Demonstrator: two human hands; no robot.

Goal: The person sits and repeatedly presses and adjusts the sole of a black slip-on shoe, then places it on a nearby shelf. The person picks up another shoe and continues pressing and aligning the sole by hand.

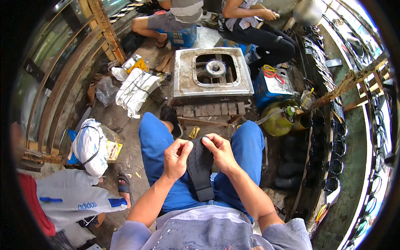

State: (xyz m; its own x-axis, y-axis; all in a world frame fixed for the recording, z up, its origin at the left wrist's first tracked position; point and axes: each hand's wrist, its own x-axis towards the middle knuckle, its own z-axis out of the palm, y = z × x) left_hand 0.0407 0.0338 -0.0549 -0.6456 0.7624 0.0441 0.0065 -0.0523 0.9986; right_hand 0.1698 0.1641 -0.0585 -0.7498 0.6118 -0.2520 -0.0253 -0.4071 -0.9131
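A black shoe sole lies lengthwise between my thighs, its heel end toward my waist. My left hand pinches the left edge of its far end between thumb and fingers. On the opposite edge, my right hand grips the same end, the thumb on top. Rows of small marks or grooves run along the upper face. My fingers under the sole are hidden. Both forearms come in from below, over my blue trousers.
Ahead stands a worn metal gas stove on a low wooden slatted stand. At its right are a blue tin with scissors and a green gas cylinder. White bundles lie left. Other people sit nearby.
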